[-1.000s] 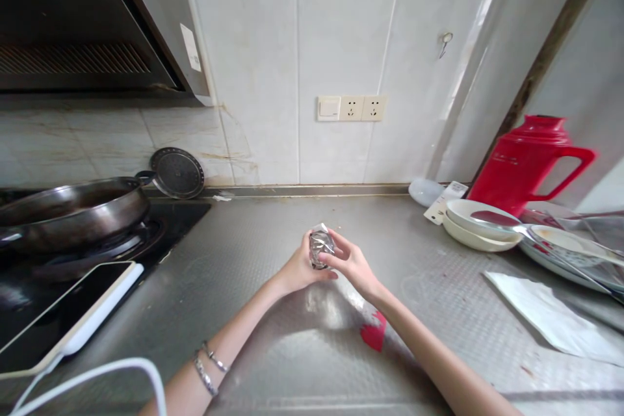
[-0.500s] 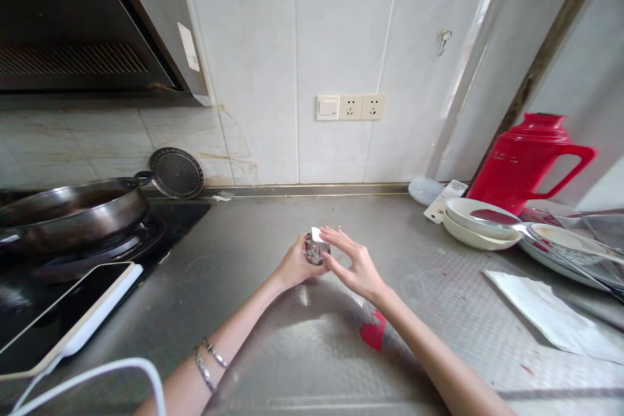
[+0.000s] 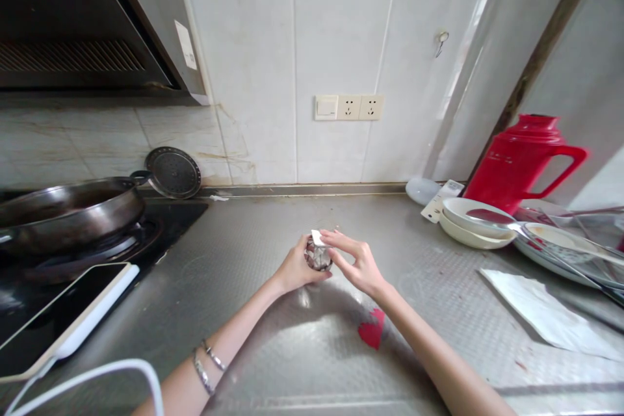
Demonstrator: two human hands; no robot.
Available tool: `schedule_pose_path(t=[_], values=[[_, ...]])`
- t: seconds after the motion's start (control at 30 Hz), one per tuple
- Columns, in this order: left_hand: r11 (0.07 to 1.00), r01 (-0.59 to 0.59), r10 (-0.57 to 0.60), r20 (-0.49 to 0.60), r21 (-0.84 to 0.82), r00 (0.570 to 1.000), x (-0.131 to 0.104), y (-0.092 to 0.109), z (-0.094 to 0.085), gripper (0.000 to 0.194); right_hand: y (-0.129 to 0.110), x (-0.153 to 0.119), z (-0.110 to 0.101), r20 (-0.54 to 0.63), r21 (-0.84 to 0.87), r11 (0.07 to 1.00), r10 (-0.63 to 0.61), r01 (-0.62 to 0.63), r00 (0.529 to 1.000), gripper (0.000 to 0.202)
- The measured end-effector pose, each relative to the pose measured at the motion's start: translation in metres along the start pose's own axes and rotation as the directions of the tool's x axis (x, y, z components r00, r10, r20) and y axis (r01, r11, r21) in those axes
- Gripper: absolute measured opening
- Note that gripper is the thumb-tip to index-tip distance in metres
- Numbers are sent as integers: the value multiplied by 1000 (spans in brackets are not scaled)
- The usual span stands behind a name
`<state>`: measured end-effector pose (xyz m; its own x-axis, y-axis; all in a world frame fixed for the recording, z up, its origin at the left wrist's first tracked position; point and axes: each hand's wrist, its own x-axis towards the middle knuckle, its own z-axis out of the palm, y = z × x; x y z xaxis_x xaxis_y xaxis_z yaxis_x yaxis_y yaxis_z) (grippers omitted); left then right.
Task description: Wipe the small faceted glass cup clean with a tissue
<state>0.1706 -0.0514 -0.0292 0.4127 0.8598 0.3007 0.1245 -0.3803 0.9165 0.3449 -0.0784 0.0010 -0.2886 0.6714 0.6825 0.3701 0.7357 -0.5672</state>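
Note:
My left hand is wrapped round a small clear glass, its mouth tilted toward me. At the glass's far rim, a small white piece is pinched under the fingertips of my right hand; I cannot make out whether it is paper or cloth. The right thumb rests near the right side of the glass. Both hands are just above the metal counter, and two silver bracelets circle my left wrist. A red heart-shaped mark shows on the counter below the right forearm.
A pan sits on the stove at left, with a phone and white cable in front. At right stand a red thermos, stacked bowls with a spoon and a white napkin. A dark round perforated disc leans on the wall.
The glass tilts a little more toward me, showing more of its inside. The right fingers have shifted slightly with the white piece at the rim. The whole view moved slightly.

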Motion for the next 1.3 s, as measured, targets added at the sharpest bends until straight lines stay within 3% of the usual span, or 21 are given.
schedule_pose_path(t=[0.13, 0.3, 0.37, 0.63, 0.8, 0.93, 1.03, 1.13, 1.3], values=[[1000, 20, -20, 3, -8, 1000, 0, -4, 3, 73, -3, 0, 0, 89, 22, 999, -42, 40, 995, 30], [998, 16, -16, 4, -54, 1000, -1, 1, 5, 80, -2, 4, 1, 47, 28, 992, 125, -127, 991, 32], [998, 31, -32, -12, -62, 999, 0, 2, 4, 80, -2, 5, 0, 25, 38, 989, 139, -140, 990, 31], [998, 25, -31, -93, -60, 995, 2, -4, 6, 66, -5, -2, -1, 31, 13, 996, -85, 84, 996, 31], [989, -21, 13, -60, -144, 998, 1, 3, 7, 69, -5, -1, 1, 41, -4, 1000, -30, 30, 999, 34], [975, 63, -78, -65, -215, 995, 1, 10, 6, 72, -3, 0, 0, -38, -9, 999, 37, -37, 999, 35], [960, 115, -142, -89, -256, 986, 2, 12, 3, 70, -3, -3, 2, -79, -23, 1000, -14, 12, 997, 33], [949, 143, -182, -116, -280, 976, 3, 14, -1, 69, -4, -6, 5, -47, -55, 992, -119, 117, 992, 39], [958, 134, -167, -114, -252, 979, 3, 16, -3, 67, -5, -8, 8, 3, -90, 981, -170, 169, 985, 48]])
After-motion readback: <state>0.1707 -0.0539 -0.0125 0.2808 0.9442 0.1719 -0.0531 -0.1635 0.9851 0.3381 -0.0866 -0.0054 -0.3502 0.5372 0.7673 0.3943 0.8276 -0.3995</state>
